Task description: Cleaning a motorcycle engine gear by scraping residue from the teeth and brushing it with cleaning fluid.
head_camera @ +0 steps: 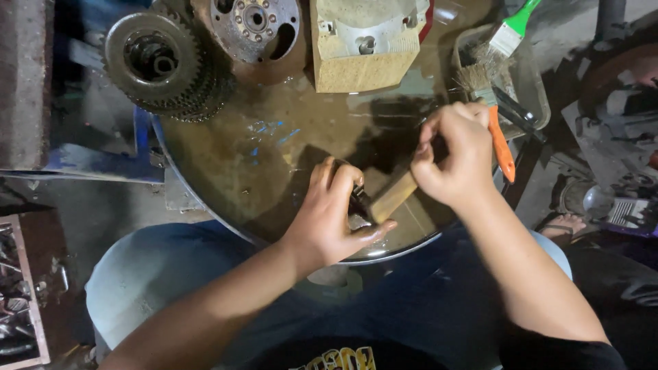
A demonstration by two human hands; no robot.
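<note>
At the near rim of the round, oil-slicked metal drum top (274, 164), just above the person's blue-trousered lap, the left hand (332, 219) is clenched around a small dark metal part (358, 204), fingers curled over it and thumb stretched out beneath. The part sits just inside the drum top's near edge. The right hand (456, 154) grips the pale wooden handle of a brush (394, 195), which slants down from the fist to meet the dark part; its working end is hidden between the two hands. An orange plastic-handled tool (502, 145) lies just beside the right hand, at the drum top's right edge, touching or nearly touching the knuckles.

The middle of the drum top, beyond both hands, is bare wet metal with a few blue paint flecks, and offers open room. Its far edge is crowded: a stack of greasy dark toothed gears (161, 65) at the far left, a rusty round flange with bolt holes (253, 27) next to it, and a tan block-shaped housing (367, 44) farther right. Past the far right edge stands a clear plastic tray (534, 85) holding a green-handled paintbrush (510, 31) and a worn bristle brush (476, 75). A sandalled foot (565, 226) rests on the floor off the drum top's right side.
</note>
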